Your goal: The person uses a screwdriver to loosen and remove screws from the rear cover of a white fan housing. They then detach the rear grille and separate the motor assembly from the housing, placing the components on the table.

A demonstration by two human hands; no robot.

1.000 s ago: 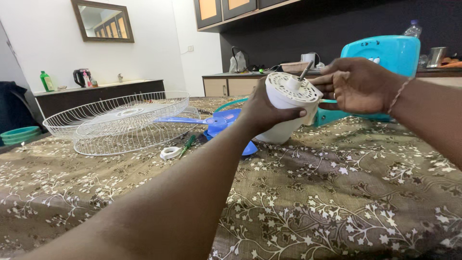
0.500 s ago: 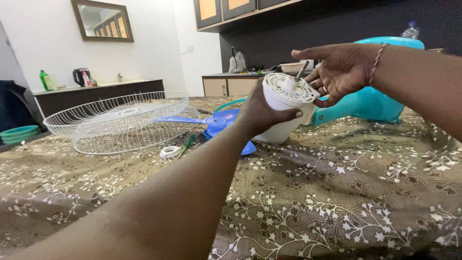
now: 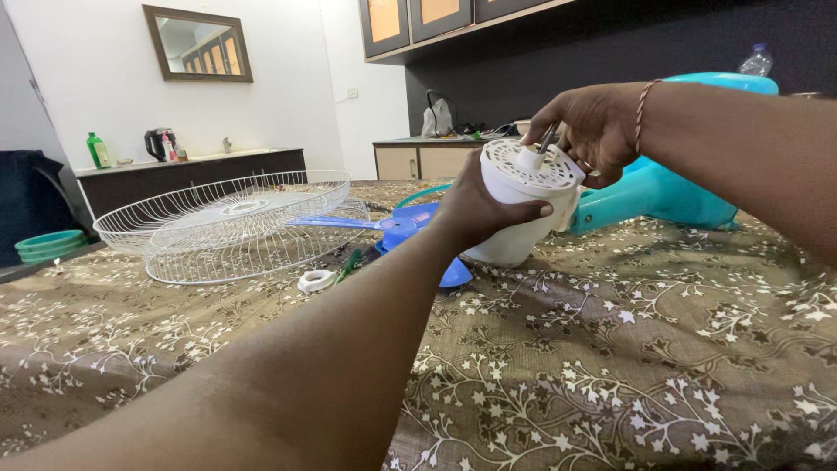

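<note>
Since the earlier frames, the right hand [image 3: 586, 124] has been brought down from an open, spread pose onto the thin metal shaft [image 3: 547, 138], which stands out of the white, vented plastic fan motor housing [image 3: 526, 202]; the fingers are now gathered together around the shaft tip, though whether it is truly pinched cannot be told. The housing is held up above the table, a little right of centre, and is clamped at its near left side by the left hand [image 3: 475, 209], thumb laid across the front. A turquoise plastic fan body [image 3: 663, 187] is joined to the housing at the right and lies against the brown floral tablecloth [image 3: 628, 349].

Judged from what lies about, the fan has already been taken well apart: the blue plastic fan blade [image 3: 410, 228] is off and rests just behind the housing, two white wire guard halves [image 3: 231, 222] are stacked further left, and a small white plastic ring nut [image 3: 316, 280] with a green-handled screwdriver [image 3: 349, 262] lies near them. Only the motor unit is in hand; whatever is left concerns the shaft and housing

At the far wall a dark counter [image 3: 187, 174], a framed mirror [image 3: 198, 44] and a green bottle [image 3: 95, 150] are seen
</note>
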